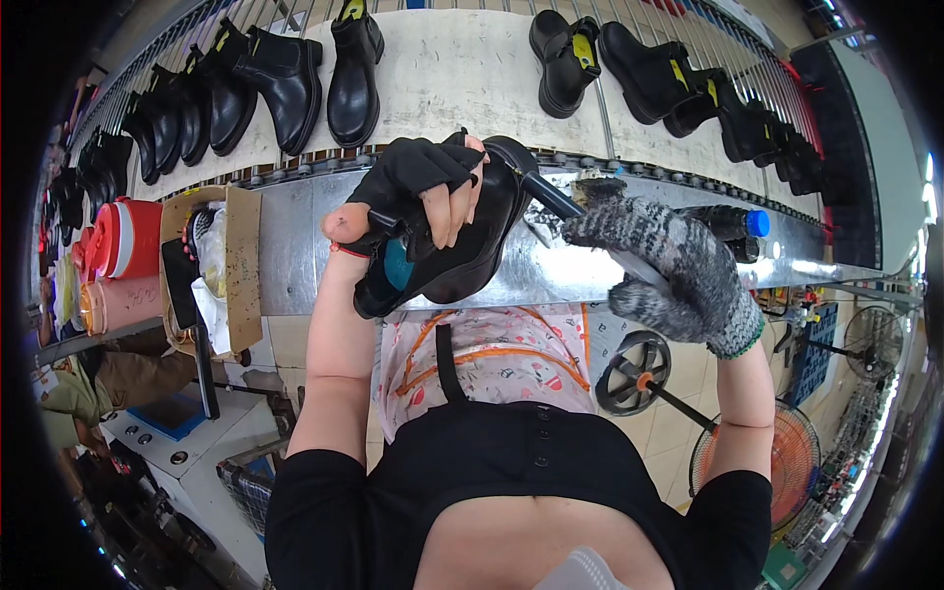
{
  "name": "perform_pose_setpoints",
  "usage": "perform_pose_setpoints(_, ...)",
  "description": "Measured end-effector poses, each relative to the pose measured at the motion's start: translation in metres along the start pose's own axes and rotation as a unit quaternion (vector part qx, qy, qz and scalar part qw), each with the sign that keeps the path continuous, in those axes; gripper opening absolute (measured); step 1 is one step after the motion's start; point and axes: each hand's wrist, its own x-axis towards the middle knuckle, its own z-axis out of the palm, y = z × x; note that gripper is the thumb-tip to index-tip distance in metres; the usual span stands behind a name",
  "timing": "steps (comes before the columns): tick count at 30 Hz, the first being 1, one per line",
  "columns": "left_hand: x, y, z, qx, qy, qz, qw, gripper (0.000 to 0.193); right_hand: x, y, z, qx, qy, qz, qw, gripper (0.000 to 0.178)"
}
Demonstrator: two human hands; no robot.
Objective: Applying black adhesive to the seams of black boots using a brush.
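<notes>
A black ankle boot [474, 236] is tilted over the metal bench edge, its opening toward me and a blue-green insole [398, 264] showing inside. My left hand [433, 197], in a black fingerless glove, is wrapped over the boot's upper. My right hand [678, 270], in a grey knitted glove, is closed to the right of the boot. A black rod-shaped tool [553, 195] runs from the boot to these gloved fingertips; its working end is not clear. Something pale shows between the right thumb and fingers.
Black boots [280, 84] stand in rows on the pale conveyor [452, 79] beyond the metal bench [305, 221]. A blue-capped bottle [739, 223] lies at right, near a dark stained block [600, 187]. At left are a cardboard box [246, 270] and red jug [133, 239]; a fan [762, 462] stands lower right.
</notes>
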Motion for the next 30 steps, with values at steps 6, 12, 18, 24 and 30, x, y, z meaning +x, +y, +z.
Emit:
perform_pose_setpoints(6, -0.006, 0.006, -0.003, 0.001, 0.031, -0.016, 0.999, 0.096, 0.007, 0.013, 0.012, 0.127, 0.009, 0.047, 0.991, 0.041)
perform_pose_setpoints(12, -0.03, 0.002, -0.036, -0.007, 0.009, 0.001, 1.0, 0.095, 0.021, 0.003, 0.025, 0.21, -0.044, 0.274, 0.938, 0.035)
perform_pose_setpoints(18, -0.052, 0.01, -0.049, -0.036, 0.086, 0.01, 0.996, 0.096, 0.034, 0.023, 0.07, 0.185, 0.062, -0.006, 0.981, 0.054)
perform_pose_setpoints(24, -0.08, 0.015, -0.059, -0.04, 0.17, 0.033, 0.984, 0.098, 0.052, 0.023, 0.1, 0.176, 0.032, -0.023, 0.984, 0.062)
perform_pose_setpoints(30, -0.108, 0.016, -0.073, -0.04, 0.242, 0.058, 0.968, 0.099, 0.064, 0.034, 0.126, 0.124, 0.074, -0.095, 0.985, 0.058)
